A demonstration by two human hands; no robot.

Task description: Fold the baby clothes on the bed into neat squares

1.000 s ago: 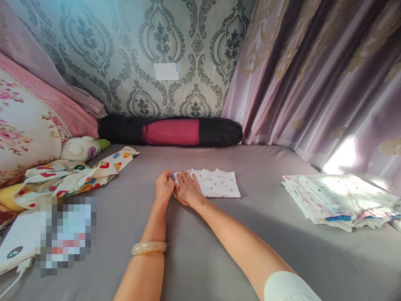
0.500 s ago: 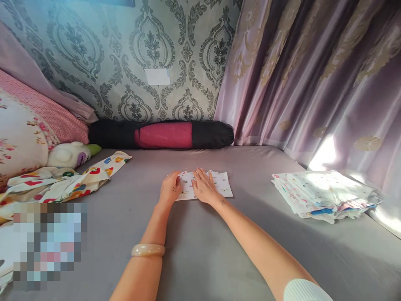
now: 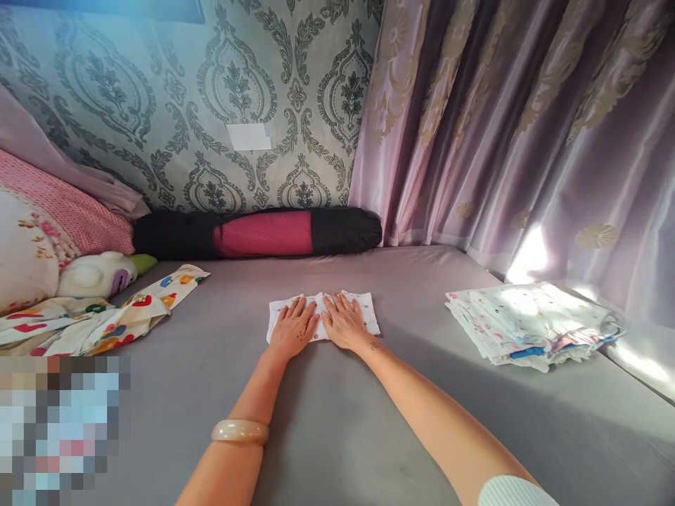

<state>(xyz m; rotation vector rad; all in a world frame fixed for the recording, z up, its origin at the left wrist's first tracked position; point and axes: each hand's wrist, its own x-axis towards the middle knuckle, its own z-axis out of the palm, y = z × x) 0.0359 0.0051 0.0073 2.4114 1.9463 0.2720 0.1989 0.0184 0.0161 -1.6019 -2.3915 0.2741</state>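
Note:
A small white printed cloth [image 3: 371, 318], folded into a rectangle, lies on the grey bed sheet [image 3: 337, 414] in front of me. My left hand [image 3: 294, 328] rests flat on its left half with the fingers stretched out. Beside it, my right hand [image 3: 345, 320] presses flat on the right half, fingers spread. The two hands almost meet at the cloth's middle and cover much of it. Neither hand grips anything.
A stack of folded printed cloths [image 3: 527, 327] lies to the right, near the curtain [image 3: 474, 126]. A black and pink rolled bag [image 3: 264, 233] runs along the wall. On the left are a patterned cloth [image 3: 126, 320], a white plush toy [image 3: 89, 274] and a floral pillow [image 3: 26, 246].
My left hand has gone from curled at the cloth's left edge to lying flat on top of it. My right hand stays flat on the cloth. The camera view has shifted slightly.

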